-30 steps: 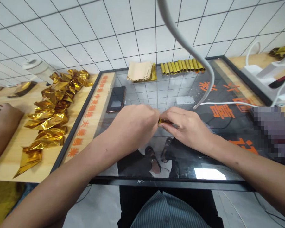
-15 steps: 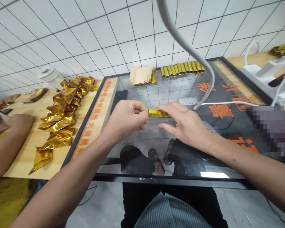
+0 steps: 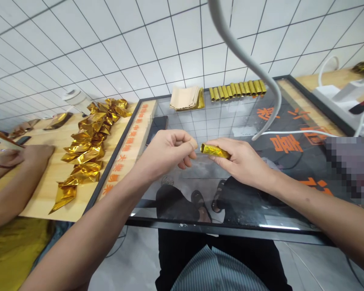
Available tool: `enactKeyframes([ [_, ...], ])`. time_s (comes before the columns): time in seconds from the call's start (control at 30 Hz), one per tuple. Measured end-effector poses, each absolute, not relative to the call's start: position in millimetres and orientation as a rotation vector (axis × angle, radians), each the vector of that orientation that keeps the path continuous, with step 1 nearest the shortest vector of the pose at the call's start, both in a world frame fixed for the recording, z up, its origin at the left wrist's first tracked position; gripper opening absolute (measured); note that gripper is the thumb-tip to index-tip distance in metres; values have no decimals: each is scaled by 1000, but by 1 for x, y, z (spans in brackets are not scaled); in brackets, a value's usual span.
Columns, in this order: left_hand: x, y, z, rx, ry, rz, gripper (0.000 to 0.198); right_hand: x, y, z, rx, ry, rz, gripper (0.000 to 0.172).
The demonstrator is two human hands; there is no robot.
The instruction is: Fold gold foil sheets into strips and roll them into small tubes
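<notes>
A gold foil roll (image 3: 215,150) is pinched in the right hand (image 3: 245,163); rolling is judged complete. The left hand (image 3: 166,153) is curled closed just beside it. Pinch pressure must be kept against unrolling.

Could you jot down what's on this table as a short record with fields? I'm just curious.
Right hand: pinches a gold foil roll
Left hand: curled, just beside the roll's end
Far edge: row of gold rolls, stack of paper sheets
Left side: pile of gold foil pieces, a co-worker's hand
Surface: glass tabletop
</notes>
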State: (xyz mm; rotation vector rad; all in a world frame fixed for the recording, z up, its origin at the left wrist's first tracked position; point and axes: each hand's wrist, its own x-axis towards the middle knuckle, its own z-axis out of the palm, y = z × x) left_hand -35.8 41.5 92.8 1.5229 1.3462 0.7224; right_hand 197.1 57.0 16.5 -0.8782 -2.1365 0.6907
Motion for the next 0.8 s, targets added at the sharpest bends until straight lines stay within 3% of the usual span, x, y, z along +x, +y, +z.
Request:
enactKeyframes([
  [0.23, -32, 37, 96, 1753, 1378, 603, 13, 198, 55, 18, -854, -2204, 721, 35],
  [0.43, -27, 36, 94, 1935, 1390, 637, 17, 199, 55, 18, -847, -2206, 710, 31],
  [0.57, -27, 34, 92, 1867, 1356, 663, 17, 200, 56, 17, -859, -2153, 697, 35],
  [0.7, -29, 36, 92, 1784, 1325, 579, 17, 202, 56, 17, -819, -2198, 708, 25],
  [0.8, -30, 36, 92, 1748, 1313, 584, 15, 202, 57, 17, -808, -2200, 724, 28],
])
